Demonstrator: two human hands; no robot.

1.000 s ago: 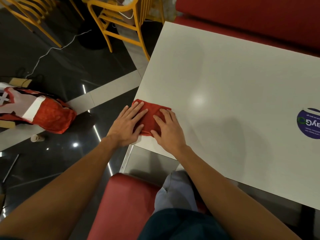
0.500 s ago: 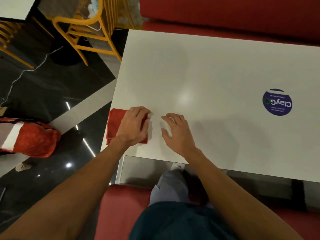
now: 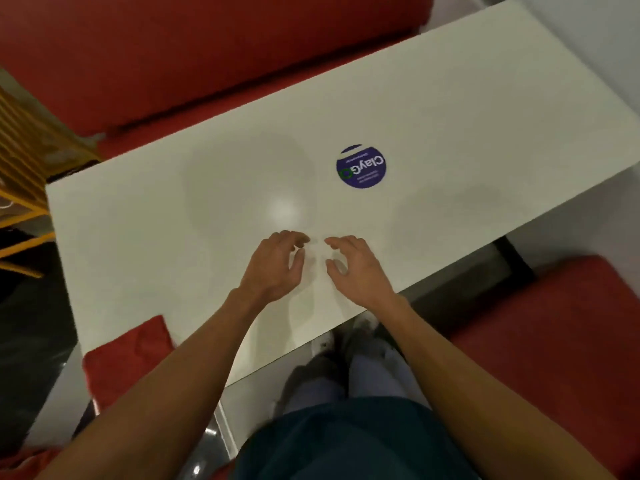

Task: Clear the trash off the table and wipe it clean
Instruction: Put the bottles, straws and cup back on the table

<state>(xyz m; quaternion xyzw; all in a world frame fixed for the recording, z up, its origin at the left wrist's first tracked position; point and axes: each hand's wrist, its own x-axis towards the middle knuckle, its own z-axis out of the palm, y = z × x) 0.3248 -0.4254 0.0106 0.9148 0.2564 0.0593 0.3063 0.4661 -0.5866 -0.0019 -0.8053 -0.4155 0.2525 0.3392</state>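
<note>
The white table (image 3: pixel 433 109) fills the middle of the head view. A folded red cloth (image 3: pixel 128 355) lies on its near left corner, partly hidden by my left forearm. My left hand (image 3: pixel 275 265) and my right hand (image 3: pixel 353 266) hover side by side over the near middle of the table, fingers loosely curled, holding nothing. Both hands are well to the right of the cloth and apart from it.
A round purple sticker (image 3: pixel 361 166) is stuck on the table beyond my hands. A red bench back (image 3: pixel 173 46) runs along the far side and a red seat (image 3: pixel 561 341) is at the near right. Yellow chairs (image 3: pixel 20 188) stand at the left.
My left hand has let go of the red cloth and both hands have moved right to the table's middle. The view has swung right, leaving the cloth at the near left corner.
</note>
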